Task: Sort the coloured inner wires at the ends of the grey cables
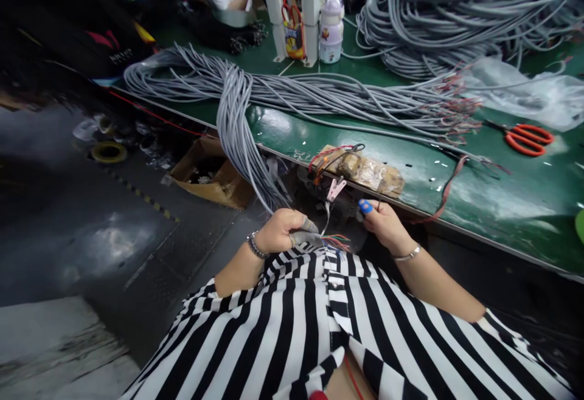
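A fan of thin red, orange, green and blue wires [336, 240] was held in front of the striped shirt [283, 315], just below the table edge, with its base pinched in the left hand [279, 231]. Above it, a pale strand [325, 217] was led up to a pink plastic clip [336, 189]. The right hand [387, 227], its blue-covered fingertip [365, 206] beside the clip, was closed in a loose curl; whether anything was gripped there could not be told. For good handling, the wires seemed best gripped close to their base, with the tips spread so that each colour could be picked out singly, and the strand neither pulled taut nor twisted. On the glossy green tabletop [410, 172], a taped wooden block [381, 176] was set at the edge, orange-handled scissors [513, 134] were laid to the right, and a long bundle of grey cables [319, 93] was stretched across, partly draped over the side. Behind, more grey cable was heaped in a large coil [456, 17]. Below, an open cardboard box [205, 192] was placed on the dark floor [91, 205].
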A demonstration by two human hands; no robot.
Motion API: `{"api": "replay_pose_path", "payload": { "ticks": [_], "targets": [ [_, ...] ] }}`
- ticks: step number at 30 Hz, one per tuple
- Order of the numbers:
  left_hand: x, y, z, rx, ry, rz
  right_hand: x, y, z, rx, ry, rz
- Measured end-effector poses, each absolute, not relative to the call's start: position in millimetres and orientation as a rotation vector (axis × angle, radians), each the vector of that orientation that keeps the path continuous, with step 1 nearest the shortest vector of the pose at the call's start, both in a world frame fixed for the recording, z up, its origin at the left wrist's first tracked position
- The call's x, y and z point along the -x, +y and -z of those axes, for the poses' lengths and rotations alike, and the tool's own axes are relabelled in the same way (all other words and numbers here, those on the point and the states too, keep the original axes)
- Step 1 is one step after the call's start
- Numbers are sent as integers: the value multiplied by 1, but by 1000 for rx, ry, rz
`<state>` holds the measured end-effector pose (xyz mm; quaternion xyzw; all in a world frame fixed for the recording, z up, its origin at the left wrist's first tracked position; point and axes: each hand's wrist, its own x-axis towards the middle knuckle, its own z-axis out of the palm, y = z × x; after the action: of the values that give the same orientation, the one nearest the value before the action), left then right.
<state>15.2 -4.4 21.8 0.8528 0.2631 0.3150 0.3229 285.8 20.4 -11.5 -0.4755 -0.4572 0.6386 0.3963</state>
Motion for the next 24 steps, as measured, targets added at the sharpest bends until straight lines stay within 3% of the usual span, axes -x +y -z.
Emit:
{"api": "replay_pose_path", "payload": {
  "ticks": [10, 19, 24],
  "targets": [
    [-26, 3, -11, -2367, 734, -804, -248, 8, -16, 995, -1547, -2113],
    [-9, -1, -22, -1930, 662, -874, -267, 28, -2, 1191, -795, -1566],
    [-10, 4, -14, -1791, 925, -1096, -273, 31, 9, 1111, -880, -1698]
  ]
}}
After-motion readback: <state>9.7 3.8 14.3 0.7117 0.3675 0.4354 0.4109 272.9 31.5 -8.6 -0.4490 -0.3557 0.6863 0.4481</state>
